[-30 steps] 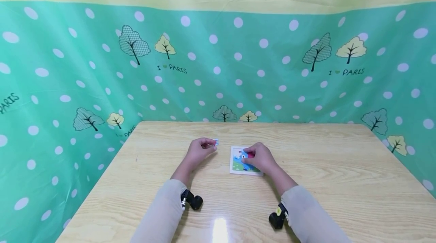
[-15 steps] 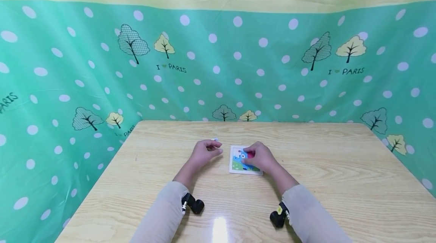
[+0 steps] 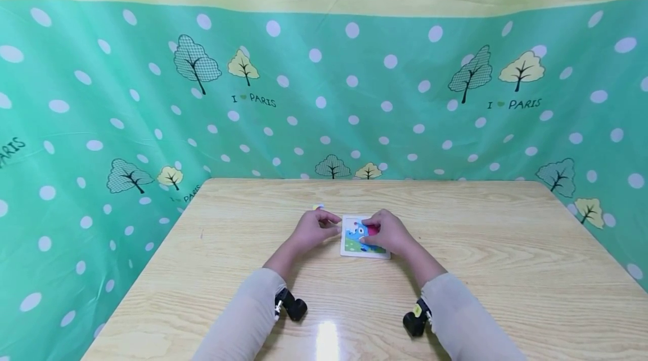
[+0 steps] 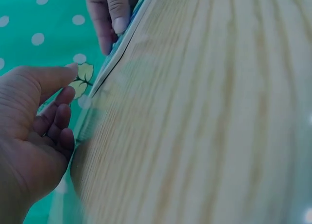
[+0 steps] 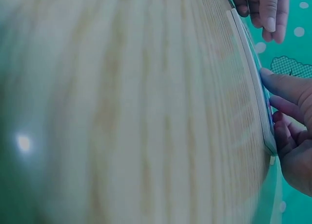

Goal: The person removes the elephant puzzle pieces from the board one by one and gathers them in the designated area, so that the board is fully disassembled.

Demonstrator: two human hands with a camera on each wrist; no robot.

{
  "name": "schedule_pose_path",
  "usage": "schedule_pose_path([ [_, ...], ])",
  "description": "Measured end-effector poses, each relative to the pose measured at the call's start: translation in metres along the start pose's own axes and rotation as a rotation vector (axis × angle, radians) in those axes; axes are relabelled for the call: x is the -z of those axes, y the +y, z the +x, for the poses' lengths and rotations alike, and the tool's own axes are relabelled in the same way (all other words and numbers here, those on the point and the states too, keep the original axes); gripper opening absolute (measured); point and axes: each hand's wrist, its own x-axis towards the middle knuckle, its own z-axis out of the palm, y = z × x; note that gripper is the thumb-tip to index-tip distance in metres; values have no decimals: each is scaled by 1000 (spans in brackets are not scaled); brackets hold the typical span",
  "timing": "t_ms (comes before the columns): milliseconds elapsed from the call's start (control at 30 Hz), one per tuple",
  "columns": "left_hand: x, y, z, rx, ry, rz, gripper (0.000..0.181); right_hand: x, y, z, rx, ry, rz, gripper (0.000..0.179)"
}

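Observation:
A square picture puzzle [image 3: 354, 246] with a white frame and a blue elephant lies flat on the table. My right hand [image 3: 387, 235] rests over its right half, thumb and index fingertips set apart on the picture. In the right wrist view, the right thumb [image 5: 282, 85] touches the puzzle's face, and part of the picture is covered by the hand. Beside the puzzle's left edge is my left hand [image 3: 315, 230], fingers loosely bent with nothing seen between them; whether they touch the frame I cannot tell. Just behind this hand shows a small colourful piece [image 3: 318, 207], partly hidden.
The wooden table [image 3: 496, 271] carries the puzzle near its far middle. A green dotted curtain [image 3: 314, 80] hangs behind and along the sides. Black wrist cameras [image 3: 296, 307] are strapped at both sleeves.
My left hand has let go of the small piece, now behind it, and has moved right toward the puzzle's left edge. The right hand has stayed on the puzzle.

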Motion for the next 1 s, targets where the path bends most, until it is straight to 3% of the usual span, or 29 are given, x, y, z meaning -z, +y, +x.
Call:
schedule_pose_path([
  [333, -5, 8, 3, -34, -91, 84, 24, 3, -1, -1, 11, -24, 4, 47],
  [1000, -5, 16, 12, -30, -153, 268, 37, 13, 7, -2, 80, -108, 18, 41],
])
